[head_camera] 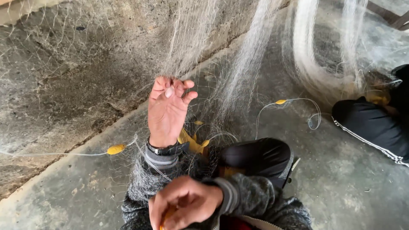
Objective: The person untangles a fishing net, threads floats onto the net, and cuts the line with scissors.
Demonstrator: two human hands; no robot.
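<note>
Overhead, our left hand (167, 111) pinches the fine, limp fishing net (187, 38) bunched at its fingertips, our right hand (184, 205) closes on an orange float (167, 215); light and snaggy, it is best gripped along the corded edge.

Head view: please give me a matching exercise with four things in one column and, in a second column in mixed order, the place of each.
1. left hand
2. right hand
3. yellow oval float
4. black trouser leg with white stripes

a. right edge, another person's
b. lowest, closed on a small orange piece
c. on a line over the grey concrete floor, left
d. raised, fingers pinching the thin white fishing net

Pairs: 1-d, 2-b, 3-c, 4-a.
</note>
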